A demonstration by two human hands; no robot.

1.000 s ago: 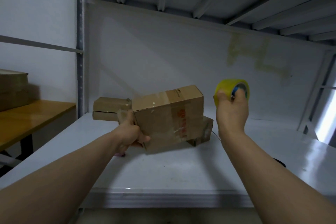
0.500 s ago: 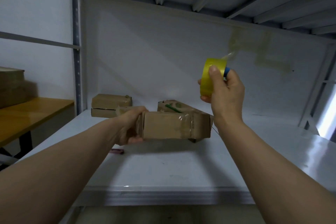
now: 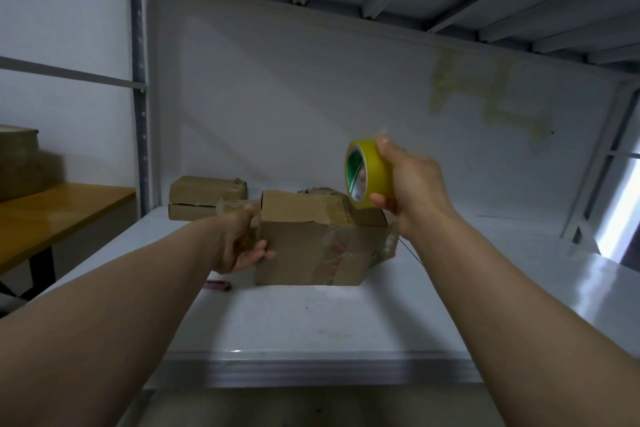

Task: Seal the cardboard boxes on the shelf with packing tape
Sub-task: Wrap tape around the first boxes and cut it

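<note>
Cardboard box (image 3: 304,246) in left fingers (image 3: 258,253), tape roll (image 3: 375,177) in right fingers (image 3: 384,151), rear box (image 3: 320,191) half-hidden.

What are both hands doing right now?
Left hand: holding the cardboard box by its left end.
Right hand: holding the yellow tape roll.

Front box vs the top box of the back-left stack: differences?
The front box is gripped at its left side by the left hand; the back-left box is untouched. The front box is blocky, with crumpled tape across its face; the back-left box is flat and lies on a lower box. Both are brown cardboard.
</note>
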